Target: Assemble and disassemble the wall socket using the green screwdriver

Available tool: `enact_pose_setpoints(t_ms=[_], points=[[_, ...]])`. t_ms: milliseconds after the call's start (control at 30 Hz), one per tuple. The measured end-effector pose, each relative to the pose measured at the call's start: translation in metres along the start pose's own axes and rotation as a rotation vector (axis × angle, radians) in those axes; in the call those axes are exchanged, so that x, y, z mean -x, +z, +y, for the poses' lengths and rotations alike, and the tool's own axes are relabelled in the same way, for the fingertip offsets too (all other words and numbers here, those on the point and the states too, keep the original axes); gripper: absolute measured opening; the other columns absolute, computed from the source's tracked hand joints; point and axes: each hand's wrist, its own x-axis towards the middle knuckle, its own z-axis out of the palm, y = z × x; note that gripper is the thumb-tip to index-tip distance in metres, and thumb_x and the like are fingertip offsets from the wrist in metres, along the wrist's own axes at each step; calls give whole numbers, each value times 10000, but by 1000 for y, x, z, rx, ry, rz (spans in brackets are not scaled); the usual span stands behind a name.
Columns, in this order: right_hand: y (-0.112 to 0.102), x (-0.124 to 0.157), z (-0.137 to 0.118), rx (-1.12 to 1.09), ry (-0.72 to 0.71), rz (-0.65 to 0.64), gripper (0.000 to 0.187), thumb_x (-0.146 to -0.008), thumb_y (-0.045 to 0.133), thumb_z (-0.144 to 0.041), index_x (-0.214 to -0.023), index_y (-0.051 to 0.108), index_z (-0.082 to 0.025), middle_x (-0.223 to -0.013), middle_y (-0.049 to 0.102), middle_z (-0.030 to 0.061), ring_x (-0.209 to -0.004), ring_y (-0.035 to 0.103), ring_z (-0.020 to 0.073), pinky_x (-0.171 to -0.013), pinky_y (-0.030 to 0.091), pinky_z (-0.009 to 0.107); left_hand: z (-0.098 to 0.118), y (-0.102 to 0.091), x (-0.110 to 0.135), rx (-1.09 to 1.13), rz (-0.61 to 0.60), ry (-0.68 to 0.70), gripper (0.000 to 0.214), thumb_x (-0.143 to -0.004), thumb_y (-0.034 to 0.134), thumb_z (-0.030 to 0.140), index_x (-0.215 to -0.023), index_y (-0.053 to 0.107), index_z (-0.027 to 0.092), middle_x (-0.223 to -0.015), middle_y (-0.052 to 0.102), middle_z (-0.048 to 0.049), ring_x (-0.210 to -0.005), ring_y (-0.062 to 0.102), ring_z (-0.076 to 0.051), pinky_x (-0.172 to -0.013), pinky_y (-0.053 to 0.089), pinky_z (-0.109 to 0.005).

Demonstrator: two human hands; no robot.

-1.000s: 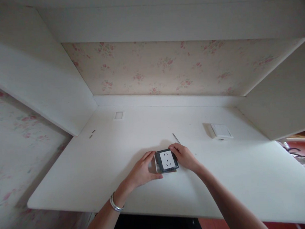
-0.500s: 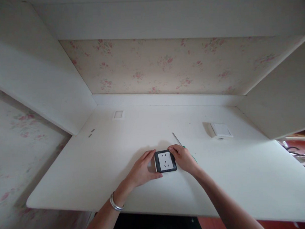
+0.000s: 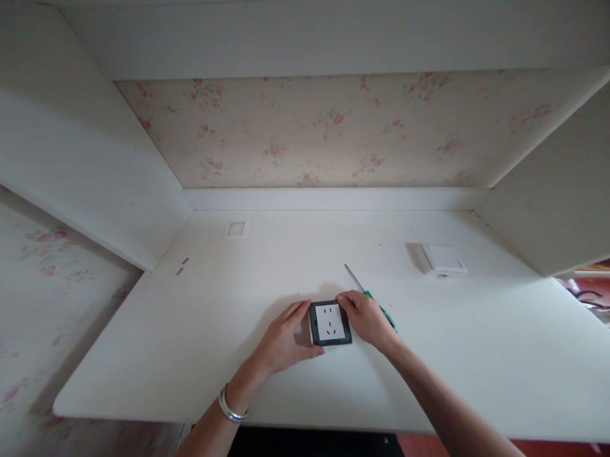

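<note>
Between my hands is a wall socket [image 3: 329, 322] with a white slotted face and a black frame around it. My left hand [image 3: 283, 336] grips its left side, fingers at the top corner and thumb along the bottom edge. At the upper right corner, my right hand [image 3: 365, 316] is closed on the socket with thumb and finger; its other fingers are curled out of sight. Just beyond the right hand, a screwdriver [image 3: 355, 277] with a green handle lies on the white desk [image 3: 189, 346], its handle partly behind that hand.
A white square frame [image 3: 235, 229] lies at the back left, with two small dark strips [image 3: 183, 266] nearer the left edge. A white switch box [image 3: 443, 258] stands at the back right. Side panels [image 3: 112, 142] and a floral wall [image 3: 306, 132] enclose the desk.
My right hand has shifted slightly, and more of the screwdriver's green handle shows. The socket's right side has turned a little within my grip.
</note>
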Motion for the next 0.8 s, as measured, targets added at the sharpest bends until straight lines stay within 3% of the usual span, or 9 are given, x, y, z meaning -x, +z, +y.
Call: enact_pose_setpoints(t_ms=[200, 500, 600, 800], points=[[-3, -1, -3, 43, 3, 1, 327, -907, 392, -337, -828, 686, -216, -853, 691, 57, -799, 622, 202, -714, 435, 298, -2, 1, 1, -17, -7, 2, 937, -627, 780, 473, -1416, 324, 252, -1441, 399, -69, -1311, 400, -267, -1115, 358, -429], [-3, 8, -7, 161, -101, 64, 311, -922, 408, -312, -813, 691, -243, -798, 638, 29, -759, 608, 172, -718, 434, 281, -7, 3, 1, -39, -4, 20, 943, -629, 769, 503, -1418, 330, 233, -1441, 403, -76, -1308, 407, -262, -1119, 358, -415], [2, 10, -6, 124, -101, 103, 310, -920, 416, -311, -806, 695, -239, -856, 642, 37, -763, 614, 170, -728, 457, 288, -8, 3, 1, -51, -5, 24, 950, -630, 767, 507, -1422, 325, 225, -1447, 396, -77, -1309, 406, -258, -1122, 355, -402], [9, 11, -3, -18, -99, 148, 290, -916, 425, -298, -980, 702, -243, -1005, 662, 53, -877, 629, 186, -791, 488, 310, -7, 2, 2, -51, -11, 24, 963, -620, 770, 518, -1425, 322, 239, -1455, 385, -85, -1317, 397, -281, -1116, 357, -431]])
